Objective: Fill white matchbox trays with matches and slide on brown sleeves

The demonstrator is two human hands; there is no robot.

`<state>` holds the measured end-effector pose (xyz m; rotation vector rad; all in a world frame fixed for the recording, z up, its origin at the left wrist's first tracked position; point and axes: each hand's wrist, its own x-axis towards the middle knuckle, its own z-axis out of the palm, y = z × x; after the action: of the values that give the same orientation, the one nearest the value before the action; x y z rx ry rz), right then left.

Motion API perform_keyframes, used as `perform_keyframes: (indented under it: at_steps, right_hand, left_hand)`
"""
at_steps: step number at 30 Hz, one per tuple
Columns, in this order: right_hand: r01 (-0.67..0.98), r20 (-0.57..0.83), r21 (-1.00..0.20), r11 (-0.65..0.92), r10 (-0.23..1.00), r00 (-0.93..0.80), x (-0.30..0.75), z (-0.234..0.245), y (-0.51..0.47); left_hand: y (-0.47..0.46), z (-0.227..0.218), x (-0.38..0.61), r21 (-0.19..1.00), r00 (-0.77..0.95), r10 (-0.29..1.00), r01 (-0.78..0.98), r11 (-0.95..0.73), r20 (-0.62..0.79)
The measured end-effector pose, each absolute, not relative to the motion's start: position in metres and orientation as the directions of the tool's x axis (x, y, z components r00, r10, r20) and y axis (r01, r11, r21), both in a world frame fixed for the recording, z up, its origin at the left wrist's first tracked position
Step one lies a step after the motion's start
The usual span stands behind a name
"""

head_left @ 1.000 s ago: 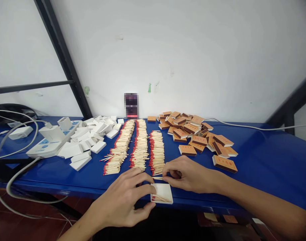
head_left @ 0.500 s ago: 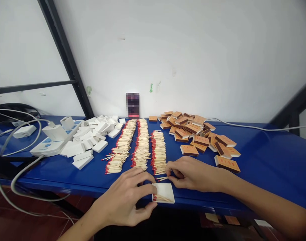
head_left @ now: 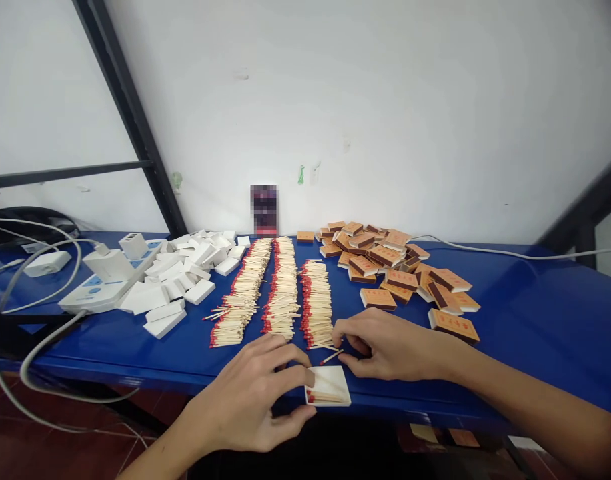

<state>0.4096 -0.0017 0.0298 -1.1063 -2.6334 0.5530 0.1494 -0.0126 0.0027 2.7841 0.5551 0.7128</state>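
Observation:
My left hand [head_left: 265,393] is closed on the edge of a white matchbox tray [head_left: 338,377] at the table's front edge. Several red-headed matches [head_left: 328,399] lie along the near side of this tray. Just beyond it, my right hand [head_left: 380,343] pinches the plain end of a single match [head_left: 329,358], whose red head points left. Right by those fingertips is the near end of the shortest row of matches [head_left: 318,307]. Two longer match rows [head_left: 283,287] run back on the left.
White trays [head_left: 185,267] are heaped on the left beside a power strip [head_left: 98,293] with chargers and cables. Orange matchbox sleeves [head_left: 385,257] form a pile on the right. A phone-like blurred object [head_left: 264,210] leans on the wall. Black metal posts [head_left: 135,120] frame the blue table [head_left: 525,313].
A few matches lay at my right fingertips before; now one match sticks out at a slant. The matches inside the tray lie closer to its near wall. My left hand has barely moved.

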Motion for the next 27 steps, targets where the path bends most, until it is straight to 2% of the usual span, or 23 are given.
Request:
perform_keyframes:
  at_steps: [17, 22, 27]
  right_hand:
    - [0.573, 0.118, -0.458, 0.679, 0.686, -0.718, 0.4088, 0.0255, -0.0014]
    - [0.586, 0.137, -0.376, 0.718, 0.669, -0.731, 0.4079, 0.0280, -0.0053]
    - [0.582, 0.122, -0.345, 0.736, 0.650, -0.750, 0.4075, 0.0264, -0.0048]
  left_hand:
    - [-0.0130, 0.0030, 0.1506, 0.326, 0.806, 0.434, 0.317, -0.891, 0.403]
    - [-0.0139, 0.0032, 0.1499, 0.355, 0.788, 0.464, 0.332, -0.874, 0.405]
    - [-0.0141, 0.0045, 0.1505, 0.345, 0.775, 0.419, 0.274, -0.898, 0.474]
